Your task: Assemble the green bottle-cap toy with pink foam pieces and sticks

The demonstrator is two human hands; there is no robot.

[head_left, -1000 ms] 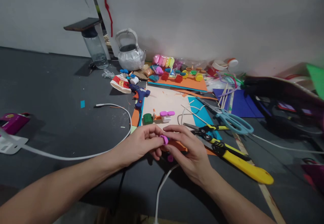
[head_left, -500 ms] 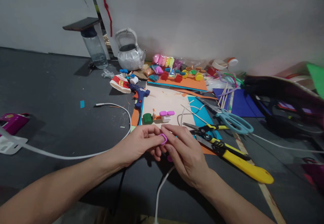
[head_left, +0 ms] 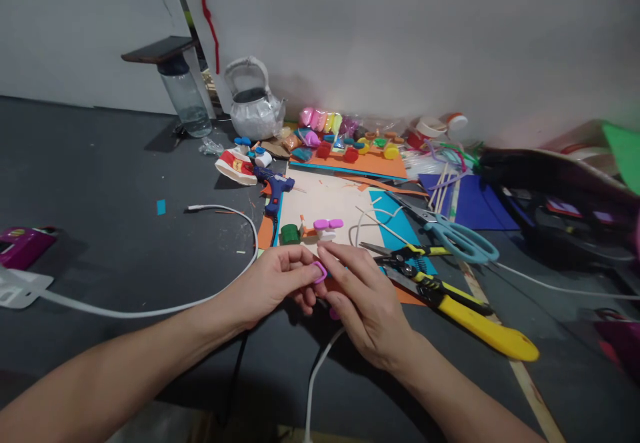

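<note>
Thumb and fingers of my left hand [head_left: 285,276] pinch a small pink-purple ring-shaped piece [head_left: 321,271], which looks like soft modelling clay. Close against it, my right hand [head_left: 370,299] curves with its fingers held together, their tips meeting the left fingers. What lies under the right fingertips is mostly hidden. A second pink-purple bit [head_left: 334,313] peeks out below the right thumb. Just beyond both hands, on the pale paper sheet [head_left: 325,196], are a green cylinder-shaped piece [head_left: 290,233] and a pink piece [head_left: 329,223] above a white one [head_left: 327,235].
A blue glue gun [head_left: 276,189] lies left of the paper. To the right are blue-handled scissors [head_left: 463,239], yellow-handled pliers [head_left: 420,256] and a yellow cutter [head_left: 485,333]. Behind stand a kettle [head_left: 255,113], a bottle [head_left: 187,99] and bagged coloured clay [head_left: 320,121]. A white cable [head_left: 150,313] crosses beneath my left forearm.
The whole view has shifted very slightly. The ring-shaped piece has tilted a little in my left fingers; both hands stay together in nearly the same place.
</note>
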